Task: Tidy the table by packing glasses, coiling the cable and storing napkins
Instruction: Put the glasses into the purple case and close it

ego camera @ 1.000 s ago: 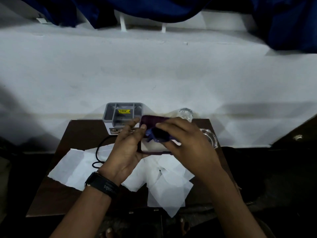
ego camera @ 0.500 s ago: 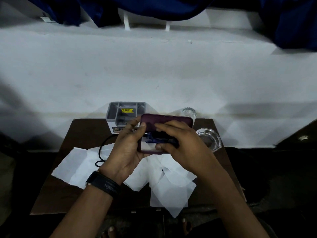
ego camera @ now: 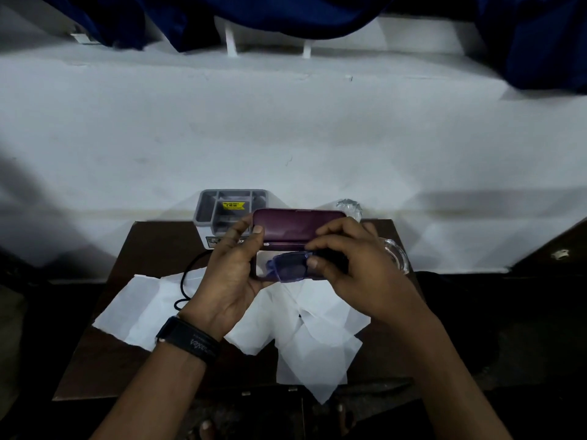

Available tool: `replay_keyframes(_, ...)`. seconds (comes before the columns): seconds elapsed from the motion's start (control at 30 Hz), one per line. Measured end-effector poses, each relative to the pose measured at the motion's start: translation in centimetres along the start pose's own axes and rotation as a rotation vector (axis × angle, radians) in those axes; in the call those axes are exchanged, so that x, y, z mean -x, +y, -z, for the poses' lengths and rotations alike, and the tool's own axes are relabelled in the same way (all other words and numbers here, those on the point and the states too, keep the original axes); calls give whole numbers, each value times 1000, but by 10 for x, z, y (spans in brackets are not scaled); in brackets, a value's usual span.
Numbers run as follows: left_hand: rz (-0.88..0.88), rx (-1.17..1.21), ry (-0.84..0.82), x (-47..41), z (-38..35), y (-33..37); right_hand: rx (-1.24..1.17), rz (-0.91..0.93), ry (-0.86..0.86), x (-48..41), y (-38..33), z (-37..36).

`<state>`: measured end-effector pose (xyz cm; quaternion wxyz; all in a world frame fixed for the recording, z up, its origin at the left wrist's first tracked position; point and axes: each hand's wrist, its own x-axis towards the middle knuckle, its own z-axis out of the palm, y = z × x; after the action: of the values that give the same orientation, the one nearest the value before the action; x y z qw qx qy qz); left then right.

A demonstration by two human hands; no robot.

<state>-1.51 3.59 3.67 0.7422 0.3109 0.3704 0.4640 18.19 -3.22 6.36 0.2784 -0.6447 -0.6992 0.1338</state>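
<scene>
A maroon glasses case [ego camera: 292, 227] stands open above the small dark table [ego camera: 104, 354]. My left hand [ego camera: 228, 274] grips its left end, thumb on the lid. My right hand [ego camera: 352, 265] pinches blue-framed glasses [ego camera: 287, 266] and holds them over the case's pale lower half; the right part of the glasses is hidden under my fingers. Several white napkins [ego camera: 305, 331] lie spread over the table's middle and front. A black cable [ego camera: 185, 281] loops at the left, partly under the napkins and my left wrist.
A grey compartment organiser [ego camera: 209, 208] with a yellow sticker stands at the table's back edge. A clear glass bowl [ego camera: 395, 255] sits at the right edge, another clear glass item [ego camera: 349, 206] behind the case. A white wall rises behind the table; bare toes show under its front.
The case lid has swung up to full open. My right hand has drawn back toward me and lowered the glasses over the case's lower half. My left hand keeps its grip.
</scene>
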Motion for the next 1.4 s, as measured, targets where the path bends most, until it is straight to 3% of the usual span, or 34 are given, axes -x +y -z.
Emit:
replay_keyframes(0.4, 24, 27, -7, 1, -2, 3, -248, -28, 135, -5, -3, -8)
replay_keyframes(0.8, 29, 58, -9, 0, -2, 3, -111, -80, 195, -7, -12, -15)
replay_keyframes(0.87, 26, 50, -11, 0, 0, 5, -288, -144, 323, -8, -10, -11)
replay_keyframes(0.97, 19, 64, -14, 0, 2, 7, -715, -453, 545, -14, -2, 6)
replay_keyframes(1.07, 25, 69, -17, 2, 2, 9, -1081, -724, 230, -13, 6, 13)
replay_keyframes(1.17, 35, 42, -30, 3, 0, 8, -1262, -718, -49, -11, 7, 8)
replay_keyframes(1.4, -39, -38, -55, 6, -2, 8, -1221, -552, 9, -11, 8, -4)
